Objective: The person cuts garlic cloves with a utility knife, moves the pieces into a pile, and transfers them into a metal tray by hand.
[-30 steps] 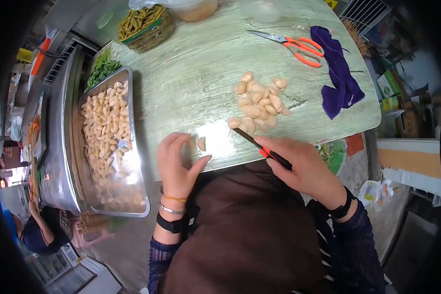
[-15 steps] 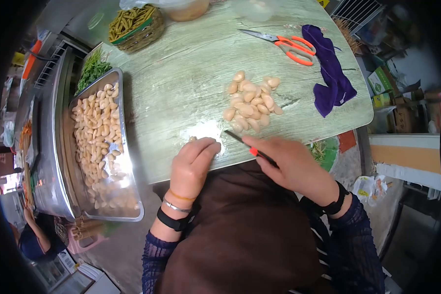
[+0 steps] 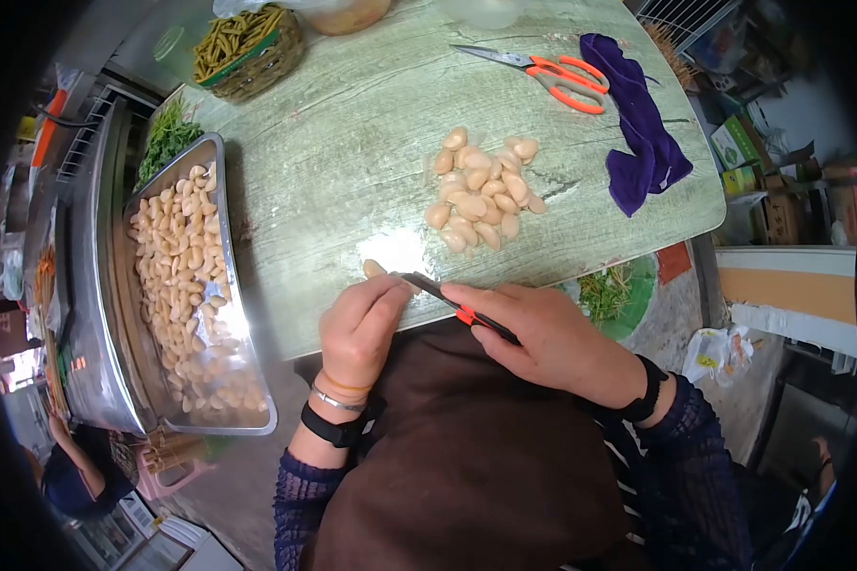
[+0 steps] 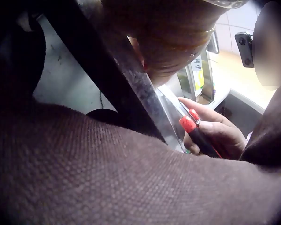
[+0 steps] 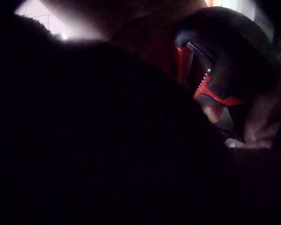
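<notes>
My right hand (image 3: 552,333) grips a utility knife (image 3: 467,314) with a red and black handle, its dark blade pointing left. The left hand (image 3: 357,328) is at the table's front edge, pinching a pale bean that its curled fingers mostly hide. The blade tip meets the left fingertips at the bean. Just beyond these fingers another pale bean (image 3: 374,268) lies on the table. A loose pile of pale beans (image 3: 481,195) sits on the tabletop ahead of the right hand. In the left wrist view the knife handle (image 4: 196,133) shows in the right hand; the right wrist view is mostly dark.
A metal tray (image 3: 227,243) of many beans stands at the left. Behind it are green herbs (image 3: 169,138) and a basket (image 3: 267,71) of green pods. Scissors (image 3: 548,76) with orange handles and a purple cloth (image 3: 643,143) lie at the back right of the table (image 3: 324,162).
My left hand has closed its fingers on a bean near the table edge. The right hand has moved left, bringing the knife blade from the pile to the left fingertips.
</notes>
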